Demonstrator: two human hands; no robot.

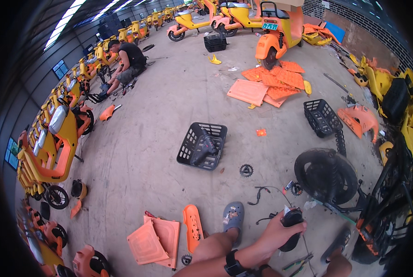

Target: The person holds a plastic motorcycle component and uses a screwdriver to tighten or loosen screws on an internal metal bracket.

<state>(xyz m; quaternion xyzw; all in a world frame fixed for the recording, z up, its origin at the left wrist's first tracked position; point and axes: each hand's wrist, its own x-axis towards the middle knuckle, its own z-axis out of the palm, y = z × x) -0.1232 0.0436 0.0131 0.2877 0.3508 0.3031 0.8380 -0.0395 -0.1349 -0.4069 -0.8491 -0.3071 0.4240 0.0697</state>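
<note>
My left hand, with a dark watch on its wrist, reaches in from the lower edge. Its fingers wrap round a black rounded object, whose kind I cannot make out; a whitish bit shows near its top. My right hand cannot be made out. On the floor close to the held object lie a black cable, a pair of green-handled pliers and a dark sprocket. Just beyond rests a black wheel with a tyre, beside a dark scooter frame.
A black crate holds a cordless drill; another black crate stands right. Orange panels lie near my left foot. Yellow scooters line the left. A person squats there. Orange panels are heaped ahead.
</note>
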